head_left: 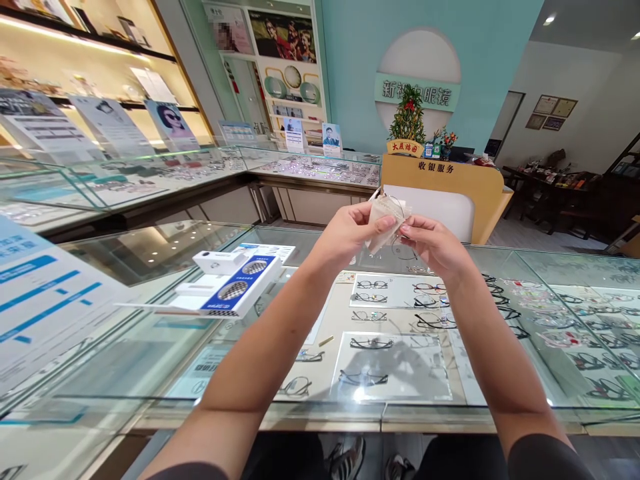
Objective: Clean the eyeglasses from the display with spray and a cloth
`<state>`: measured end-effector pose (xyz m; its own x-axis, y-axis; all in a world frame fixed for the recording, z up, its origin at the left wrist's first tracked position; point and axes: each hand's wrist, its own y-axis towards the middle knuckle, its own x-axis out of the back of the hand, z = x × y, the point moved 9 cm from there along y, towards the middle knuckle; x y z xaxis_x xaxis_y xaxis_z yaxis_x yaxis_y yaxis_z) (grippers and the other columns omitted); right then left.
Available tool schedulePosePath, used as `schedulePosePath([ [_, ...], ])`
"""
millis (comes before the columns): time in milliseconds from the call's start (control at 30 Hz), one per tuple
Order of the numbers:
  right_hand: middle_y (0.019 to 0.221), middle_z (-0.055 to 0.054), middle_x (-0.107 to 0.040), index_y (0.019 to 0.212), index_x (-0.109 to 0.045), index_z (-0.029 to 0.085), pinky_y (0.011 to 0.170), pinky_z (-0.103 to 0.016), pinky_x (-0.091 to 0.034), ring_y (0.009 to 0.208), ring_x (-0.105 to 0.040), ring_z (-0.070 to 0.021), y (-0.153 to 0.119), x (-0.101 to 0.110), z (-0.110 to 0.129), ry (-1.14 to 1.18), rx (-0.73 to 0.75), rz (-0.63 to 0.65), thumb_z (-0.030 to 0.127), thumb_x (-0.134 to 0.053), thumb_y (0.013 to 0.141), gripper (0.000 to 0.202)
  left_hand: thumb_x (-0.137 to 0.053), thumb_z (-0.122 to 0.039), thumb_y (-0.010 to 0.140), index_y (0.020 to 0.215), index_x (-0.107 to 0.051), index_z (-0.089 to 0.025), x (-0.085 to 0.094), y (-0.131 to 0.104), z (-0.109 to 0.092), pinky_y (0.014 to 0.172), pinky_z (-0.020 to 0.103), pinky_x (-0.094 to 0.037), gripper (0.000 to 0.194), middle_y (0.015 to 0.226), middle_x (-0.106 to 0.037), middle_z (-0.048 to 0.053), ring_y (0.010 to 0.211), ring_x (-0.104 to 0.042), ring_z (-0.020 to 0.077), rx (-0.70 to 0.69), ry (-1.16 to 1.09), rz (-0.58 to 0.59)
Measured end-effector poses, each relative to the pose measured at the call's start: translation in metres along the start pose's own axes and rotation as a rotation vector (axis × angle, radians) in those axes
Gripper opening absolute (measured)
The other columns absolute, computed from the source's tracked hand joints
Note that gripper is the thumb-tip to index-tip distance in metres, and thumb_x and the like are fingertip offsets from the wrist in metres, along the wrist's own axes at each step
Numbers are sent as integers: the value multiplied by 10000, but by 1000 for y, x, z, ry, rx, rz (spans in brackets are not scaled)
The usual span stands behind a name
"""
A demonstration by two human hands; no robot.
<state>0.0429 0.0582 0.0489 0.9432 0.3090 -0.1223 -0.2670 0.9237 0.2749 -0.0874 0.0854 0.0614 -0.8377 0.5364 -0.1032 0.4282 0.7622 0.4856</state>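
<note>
Above the glass counter, my left hand (353,223) is closed on a beige cleaning cloth (381,212), thumb pressed on its face. The cloth is folded around a pair of glasses (401,203), of which only thin rim parts show along its edge. My right hand (433,241) pinches at the right side of this bundle, fingertips at the glasses' edge and touching the cloth. Most of the glasses is covered by cloth and fingers. Both hands meet at chest height, apart from the counter surface.
Rows of glasses frames (370,343) lie inside the glass display counter (500,267) beneath my arms. On its top at left stand an open white and blue box (235,283) and a printed sign (50,300). A yellow cashier desk (450,183) stands beyond.
</note>
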Motion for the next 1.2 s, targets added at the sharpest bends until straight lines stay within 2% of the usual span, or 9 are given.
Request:
schedulePosePath([
  [200,877,-1,-755,761,-779,255,963,-360,-533,908,-660,-177,-1,-3,-3,23,-28,34,461,-1006,632,332,-1064,-496,578,881,-841,-182,-6,-5,-10,648,266,-559,491,828,-801,39,683,-678,139,-114,18,-126],
  [400,877,0,-790,841,-840,255,987,-350,-531,920,-687,-176,-6,-23,-6,29,-51,110,510,-1013,631,373,-940,-686,717,788,-798,-179,-3,-14,-20,555,233,-481,532,695,-713,7,581,-571,93,-268,64,-315],
  [467,869,0,-789,845,-840,253,989,-350,-524,922,-684,-179,-6,-25,-5,3,-34,111,540,-1005,635,392,-910,-707,750,757,-778,-178,0,-13,-20,538,234,-459,546,666,-687,1,563,-547,88,-272,74,-308],
  [600,831,9,-751,766,-790,239,947,-333,-507,864,-646,-161,-4,-12,1,-47,10,27,537,-1001,634,388,-892,-708,778,753,-768,-172,1,-1,-11,512,257,-457,550,669,-698,20,548,-575,107,-183,49,-141],
  [800,802,11,-710,738,-774,235,900,-321,-495,850,-621,-159,1,2,0,2,-2,-20,456,-1007,605,348,-986,-544,736,936,-803,-179,-7,2,-7,690,275,-589,456,858,-789,41,715,-704,140,-129,-27,-4],
  [867,816,9,-711,744,-776,233,918,-330,-492,868,-624,-163,1,-1,-2,15,-5,-4,438,-992,624,321,-1017,-513,688,943,-793,-180,-8,1,-8,693,266,-590,475,853,-787,31,712,-698,135,-140,-23,-38],
  [1000,870,-6,-752,795,-809,238,985,-364,-475,919,-642,-180,1,-14,-9,-22,-12,60,449,-952,683,278,-1008,-611,644,851,-764,-182,-2,-2,-6,568,227,-519,535,742,-731,1,605,-616,100,-180,-10,-216],
  [1100,879,-5,-776,810,-827,246,1022,-376,-455,927,-644,-185,0,-20,-10,-58,-17,68,474,-943,682,287,-949,-700,693,795,-743,-183,0,-4,-6,495,219,-444,566,671,-680,-10,537,-548,81,-235,0,-296],
  [1200,854,-1,-758,783,-807,242,1020,-381,-452,913,-628,-184,-1,-21,-6,-91,-2,57,489,-936,685,295,-837,-782,789,736,-702,-185,1,-3,-5,473,234,-423,614,622,-647,-2,504,-537,87,-246,-7,-284],
])
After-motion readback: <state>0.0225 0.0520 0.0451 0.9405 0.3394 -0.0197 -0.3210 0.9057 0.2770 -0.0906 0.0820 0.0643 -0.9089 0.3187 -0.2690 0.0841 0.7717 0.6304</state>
